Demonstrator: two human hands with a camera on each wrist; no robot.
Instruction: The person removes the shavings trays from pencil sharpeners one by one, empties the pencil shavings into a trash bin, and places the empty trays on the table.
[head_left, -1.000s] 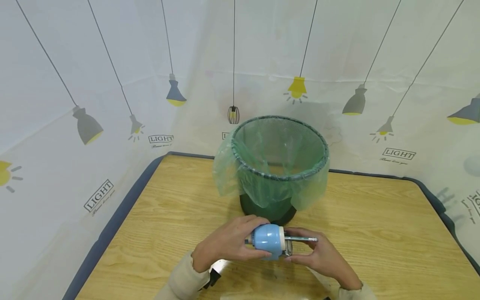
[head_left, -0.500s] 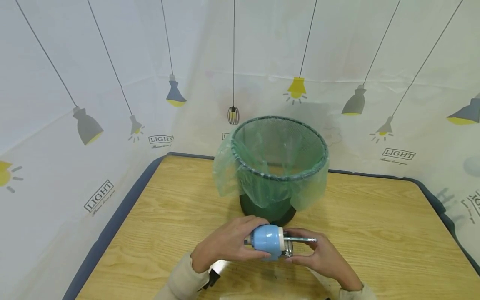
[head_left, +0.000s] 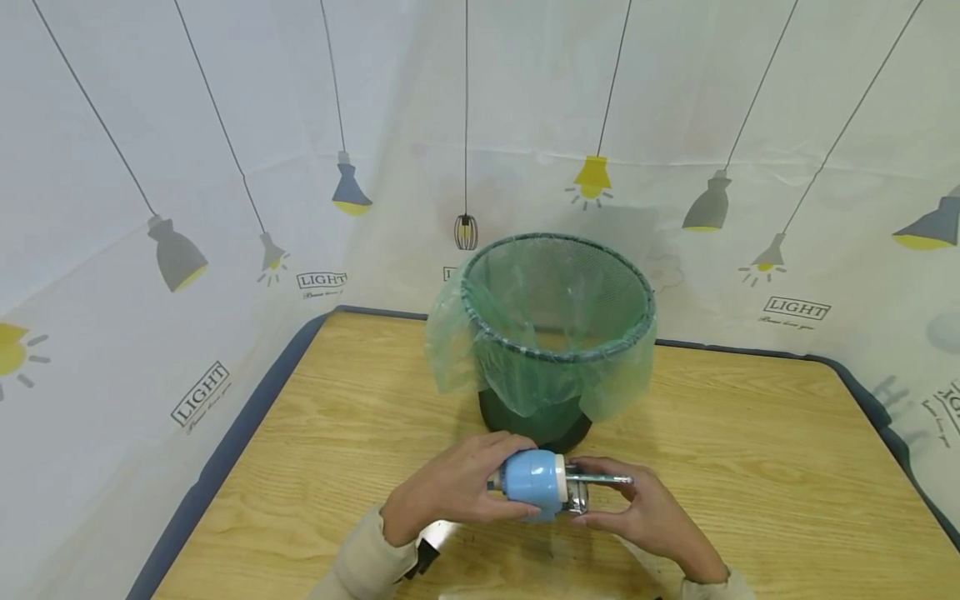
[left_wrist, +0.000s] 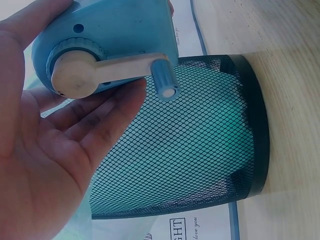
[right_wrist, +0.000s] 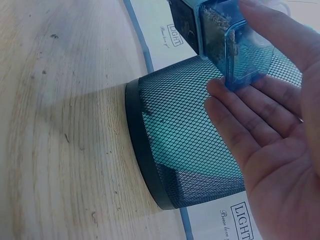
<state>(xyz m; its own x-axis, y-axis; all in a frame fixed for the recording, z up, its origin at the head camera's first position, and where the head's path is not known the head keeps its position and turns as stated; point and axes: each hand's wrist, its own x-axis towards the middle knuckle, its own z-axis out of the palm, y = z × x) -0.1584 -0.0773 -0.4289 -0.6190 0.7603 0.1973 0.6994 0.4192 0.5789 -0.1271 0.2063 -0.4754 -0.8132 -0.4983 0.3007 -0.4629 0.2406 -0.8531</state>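
Note:
My left hand (head_left: 463, 483) grips the blue body of a crank pencil sharpener (head_left: 534, 483), held sideways above the table. In the left wrist view, its cream crank handle (left_wrist: 117, 70) ends in a blue knob. My right hand (head_left: 637, 508) pinches the sharpener's see-through drawer (right_wrist: 232, 47) between thumb and fingers. Pencil shavings (right_wrist: 217, 32) show inside it. The drawer stands partly out of the body; how far is hard to tell. Beside it, a shiny metal bar (head_left: 602, 479) juts right from the sharpener's cream-rimmed front.
Just beyond the hands stands a mesh waste bin (head_left: 536, 425), its rim draped with a green plastic bag (head_left: 453, 350). The wooden table (head_left: 337, 408) has a few dark specks. A printed white cloth wall (head_left: 405, 208) encloses the back and sides.
A slightly wider strip of the drawer shows between the sharpener's body and my right hand. Both hands keep their grips and hardly move.

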